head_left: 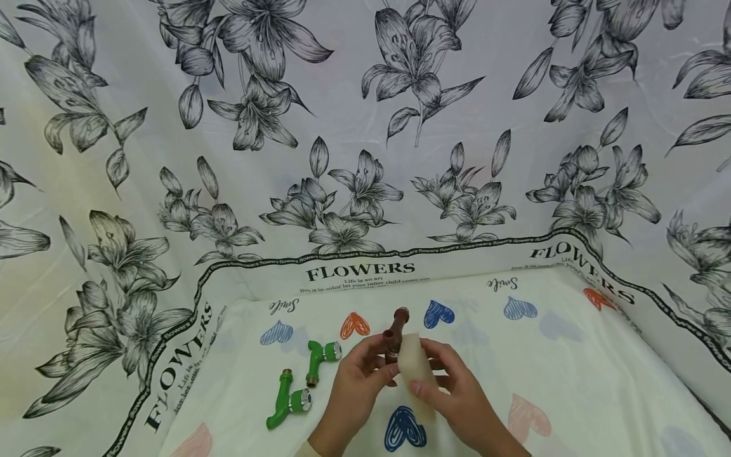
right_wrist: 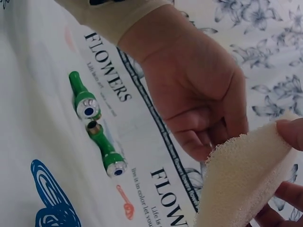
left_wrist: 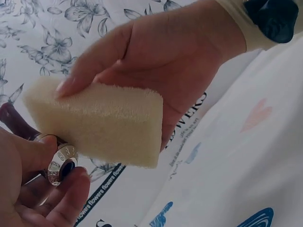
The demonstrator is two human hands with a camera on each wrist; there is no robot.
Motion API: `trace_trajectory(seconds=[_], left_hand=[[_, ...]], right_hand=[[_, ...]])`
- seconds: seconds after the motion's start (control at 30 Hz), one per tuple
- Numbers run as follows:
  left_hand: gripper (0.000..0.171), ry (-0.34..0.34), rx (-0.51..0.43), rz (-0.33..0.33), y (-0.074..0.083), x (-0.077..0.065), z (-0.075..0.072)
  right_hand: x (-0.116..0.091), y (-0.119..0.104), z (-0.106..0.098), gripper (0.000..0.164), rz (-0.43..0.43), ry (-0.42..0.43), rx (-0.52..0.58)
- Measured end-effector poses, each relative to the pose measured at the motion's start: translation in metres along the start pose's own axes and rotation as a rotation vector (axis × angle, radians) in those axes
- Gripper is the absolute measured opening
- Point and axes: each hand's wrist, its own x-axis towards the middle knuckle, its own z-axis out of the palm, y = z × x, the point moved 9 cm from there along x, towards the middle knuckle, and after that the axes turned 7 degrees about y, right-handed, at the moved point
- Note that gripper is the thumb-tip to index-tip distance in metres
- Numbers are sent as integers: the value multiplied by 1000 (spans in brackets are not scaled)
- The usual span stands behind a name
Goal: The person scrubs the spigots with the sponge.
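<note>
My left hand (head_left: 353,384) grips a dark brown-red tap (head_left: 401,319) near its round silver knob (left_wrist: 57,169). The tap's threaded end points away from me in the head view. My right hand (head_left: 459,397) holds a cream rectangular sponge (head_left: 415,363), thumb on the near side. The sponge lies right up against the tap; exactly where they touch is hard to see. In the right wrist view the sponge (right_wrist: 248,175) and the left hand hide the brown tap. Two green taps (head_left: 316,362) (head_left: 283,401) lie on the cloth left of my left hand.
A white cloth (head_left: 474,381) printed with hearts covers the table. Behind and at both sides stands a white flowered curtain (head_left: 342,127) with a black lettered border.
</note>
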Motion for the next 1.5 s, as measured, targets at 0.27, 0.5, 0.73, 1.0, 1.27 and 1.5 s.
trace_trajectory(seconds=[0.27,0.5,0.73,1.0,1.27,1.5], left_hand=[[41,14,44,40,5,1,-2],[46,-8,40,54,6,-1,-1],[56,-106,-81,24,4,-5,8],[55,-138,-66,16,4,-6,9],[40,48,179,83,4,3,-7],[36,130,223,93,6,4,-12]], right_hand=[[-5,-9,5,61,-54,-36,-17],[-2,-8,2,62,-41,-9,-37],[9,6,-9,60,11,39,-47],[12,14,-12,59,29,34,-31],[5,7,-4,59,1,-37,-39],[3,0,-3,62,-61,-36,-46]])
